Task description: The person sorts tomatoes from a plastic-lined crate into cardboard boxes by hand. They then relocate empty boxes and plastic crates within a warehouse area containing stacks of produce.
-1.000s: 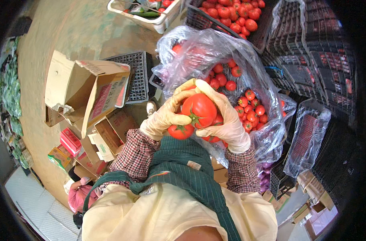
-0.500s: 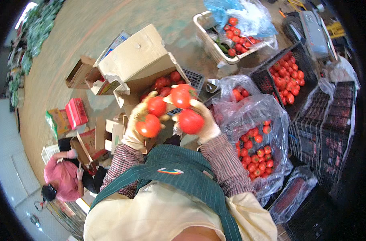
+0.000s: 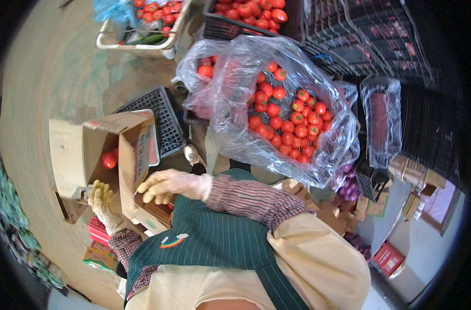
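My left hand (image 3: 103, 200), in a cream glove with yellowish fingers, is at the lower edge of an open cardboard box (image 3: 70, 155), fingers apart and holding nothing. My right hand (image 3: 168, 187), gloved alike, hangs loosely bent and empty just right of the box's front flap. Red tomatoes (image 3: 109, 159) sit inside the box, partly hidden by it. Right of it, a large clear plastic bag (image 3: 228, 129) lies open with many tomatoes (image 3: 287, 128) inside, and a smaller bag (image 3: 191, 70) of tomatoes sits beside that.
A white basket (image 3: 134, 46) and black crate (image 3: 220, 28) of produce stand at the top. A black tray (image 3: 156, 113) lies behind the box. Stacked black crates (image 3: 375, 36) are at the right, red boxes (image 3: 98, 230) lower left, purple bundles (image 3: 349, 183) lower right.
Both hands held large tomatoes earlier; now they are empty, lower and further left by the box. The view has shifted, and the pink-clad person seen earlier is mostly out of sight.
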